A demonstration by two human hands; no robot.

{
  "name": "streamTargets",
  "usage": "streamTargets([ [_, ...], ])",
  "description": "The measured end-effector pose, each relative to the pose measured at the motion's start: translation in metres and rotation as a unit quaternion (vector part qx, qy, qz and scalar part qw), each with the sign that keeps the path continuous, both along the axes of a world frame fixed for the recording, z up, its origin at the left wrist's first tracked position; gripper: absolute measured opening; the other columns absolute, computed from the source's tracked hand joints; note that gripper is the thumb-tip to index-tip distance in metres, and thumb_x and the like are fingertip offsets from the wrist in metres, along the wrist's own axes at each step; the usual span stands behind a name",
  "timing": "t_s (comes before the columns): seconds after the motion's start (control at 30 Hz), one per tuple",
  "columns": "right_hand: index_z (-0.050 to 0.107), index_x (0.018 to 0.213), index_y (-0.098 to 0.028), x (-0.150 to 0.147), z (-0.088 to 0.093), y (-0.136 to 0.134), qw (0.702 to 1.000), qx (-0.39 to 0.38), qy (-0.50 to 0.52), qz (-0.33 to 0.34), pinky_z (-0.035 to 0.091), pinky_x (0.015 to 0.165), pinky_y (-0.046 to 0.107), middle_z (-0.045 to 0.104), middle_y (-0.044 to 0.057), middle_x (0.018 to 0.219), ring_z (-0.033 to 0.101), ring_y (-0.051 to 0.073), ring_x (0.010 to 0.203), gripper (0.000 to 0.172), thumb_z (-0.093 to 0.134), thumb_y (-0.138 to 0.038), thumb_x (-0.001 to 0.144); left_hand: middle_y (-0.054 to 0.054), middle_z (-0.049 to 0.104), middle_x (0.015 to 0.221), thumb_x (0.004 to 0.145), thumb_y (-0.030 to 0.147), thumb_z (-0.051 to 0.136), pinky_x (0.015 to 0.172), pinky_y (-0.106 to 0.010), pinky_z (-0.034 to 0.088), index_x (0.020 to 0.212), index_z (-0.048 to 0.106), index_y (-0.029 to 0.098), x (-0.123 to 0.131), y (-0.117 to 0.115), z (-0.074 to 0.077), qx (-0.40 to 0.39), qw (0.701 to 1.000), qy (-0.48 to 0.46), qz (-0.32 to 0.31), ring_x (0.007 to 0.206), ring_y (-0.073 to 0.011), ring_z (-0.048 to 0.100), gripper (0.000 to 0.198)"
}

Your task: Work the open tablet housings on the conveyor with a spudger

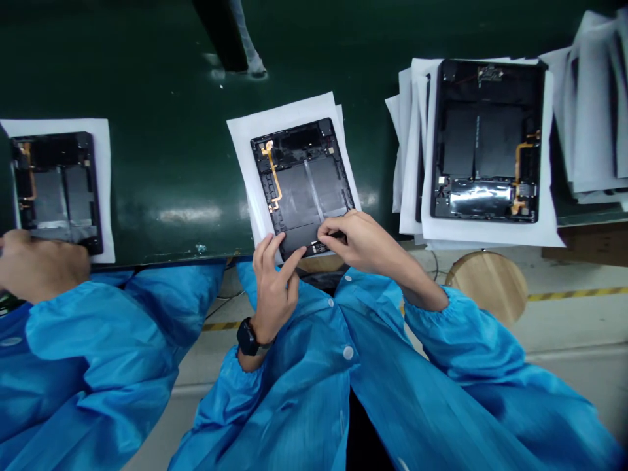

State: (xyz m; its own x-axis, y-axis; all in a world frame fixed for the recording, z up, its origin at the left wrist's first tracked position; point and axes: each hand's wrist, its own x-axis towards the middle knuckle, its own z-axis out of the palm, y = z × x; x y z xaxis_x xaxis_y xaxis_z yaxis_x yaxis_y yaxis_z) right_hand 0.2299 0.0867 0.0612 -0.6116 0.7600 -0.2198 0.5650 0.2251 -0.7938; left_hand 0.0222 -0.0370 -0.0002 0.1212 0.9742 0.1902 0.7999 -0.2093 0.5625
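Central tablet (294,193) partly hidden, co-worker's hand (44,265) cropped

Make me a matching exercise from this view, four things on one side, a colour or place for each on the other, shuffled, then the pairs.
1. watch
2. stool
3. right hand
4. table

A. green
B. at the near edge of the middle tablet
C. black
D. pale wood colour

Pairs: 1-C, 2-D, 3-B, 4-A

- A round, pale wooden stool top (485,288) shows right of centre.
- Yellow-and-black floor tape (574,294) runs to the right edge.
- A co-worker's shiny blue sleeve (112,353) fills lower left.
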Motion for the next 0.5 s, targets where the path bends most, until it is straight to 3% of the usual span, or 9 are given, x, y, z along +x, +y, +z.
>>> streamTargets([
  [0.27, 0.068, 0.087, -0.019, 0.0004, -0.0040, -0.0022, 1.000, 0.009, -0.001, -0.003, 0.038, 0.085, 0.031, 0.073, 0.001, 0.078, 0.062, 0.018, 0.075, 0.016, 0.060, -0.018, 0.100, -0.014, 0.040, 0.165, 0.095, 0.003, 0.051, 0.127, -0.067, 0.035, 0.141, 0.068, 0.027, -0.0001, -0.0006, -0.0019, 0.011, 1.000, 0.025, -0.012, 0.159, -0.0363, 0.030, 0.055],
  [0.5, 0.067, 0.086, -0.019, -0.0005, -0.0007, 0.0015, 1.000, -0.003, -0.008, 0.007, 0.037, 0.083, 0.031, 0.072, 0.002, 0.079, 0.062, 0.018, 0.076, 0.018, 0.058, -0.016, 0.101, -0.015, 0.040, 0.165, 0.096, 0.003, 0.050, 0.127, -0.067, 0.034, 0.141, 0.068, 0.027, -0.0011, 0.0001, 0.0003, 0.001, 1.000, 0.024, -0.014, 0.160, -0.0366, 0.029, 0.054],
])
